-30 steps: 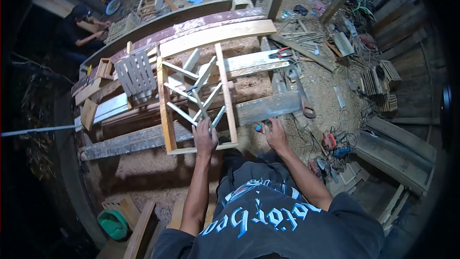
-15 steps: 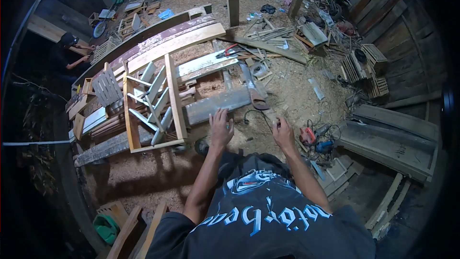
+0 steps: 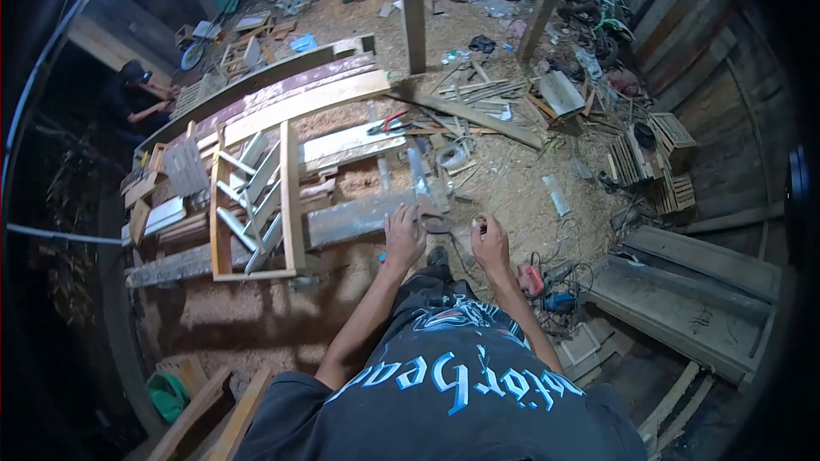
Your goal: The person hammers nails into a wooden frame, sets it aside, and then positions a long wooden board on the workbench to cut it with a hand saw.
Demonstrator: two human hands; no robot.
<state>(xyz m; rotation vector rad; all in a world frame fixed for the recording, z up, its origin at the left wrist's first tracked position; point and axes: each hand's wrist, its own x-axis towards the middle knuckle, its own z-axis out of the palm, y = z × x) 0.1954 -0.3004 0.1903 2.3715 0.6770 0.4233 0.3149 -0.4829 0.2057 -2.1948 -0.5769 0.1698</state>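
My left hand [image 3: 405, 239] is held over the end of a grey plank [image 3: 346, 220], its fingers stretched and a little apart. Right at its fingertips is the dark curved handle [image 3: 437, 224] of what looks like a handsaw, with the pale blade [image 3: 418, 172] running away from me across the bench. My right hand [image 3: 489, 246] hovers to the right of that handle, fingers curled inward; whatever they hold, if anything, I cannot tell. Left of my hands, a wooden frame [image 3: 291, 196] with crossed white slats [image 3: 252, 188] inside rests on the bench boards.
Red-handled pliers [image 3: 391, 122] lie on a white board. A red power tool [image 3: 530, 280] and a blue one [image 3: 560, 302] sit on the floor at right, near a large wooden drawer-like box [image 3: 683, 307]. Another person [image 3: 141, 98] works at far left. Posts [image 3: 411, 13] stand beyond the bench.
My view has shifted. Both hands are now closer to the saw handle, my left hand right beside it, and my right hand's fingers are curled more tightly.
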